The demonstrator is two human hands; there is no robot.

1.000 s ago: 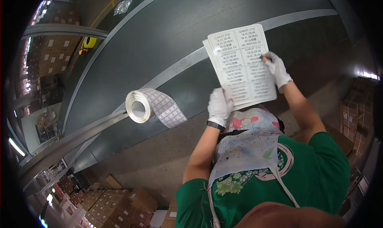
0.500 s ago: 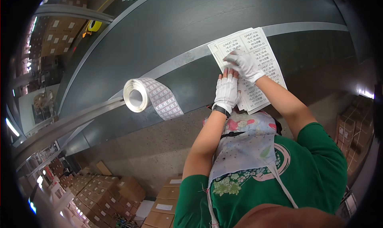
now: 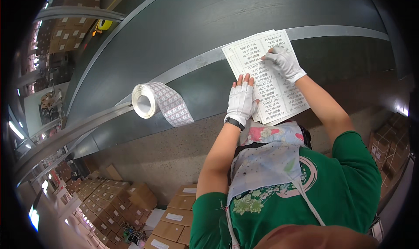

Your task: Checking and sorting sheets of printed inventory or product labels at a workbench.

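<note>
A loose stack of white printed label sheets [image 3: 274, 101] lies across the metal strip and the near edge of the bench, its sheets slightly out of line. My left hand [image 3: 241, 101], in a white glove with bare fingertips, rests on the stack's left edge with fingers stretched out. Over the upper middle of the top sheet is my right hand [image 3: 284, 64], gloved likewise. Its fingers are bent, with thumb and forefinger drawn together close to the paper; whatever is between them, if anything, is too small to make out.
On the bench's left stands a roll of small printed stickers [image 3: 144, 101], its loose strip trailing over the near edge. A metal rail [image 3: 83, 127] runs beside it. A yellow tape roll [image 3: 104, 25] sits at far left. Stacked cartons [image 3: 172, 218] fill the floor at lower left.
My right hand has moved right and slightly up across the sheets, away from my left hand. My left hand has shifted a little left and lies flatter, uncovering more print.
</note>
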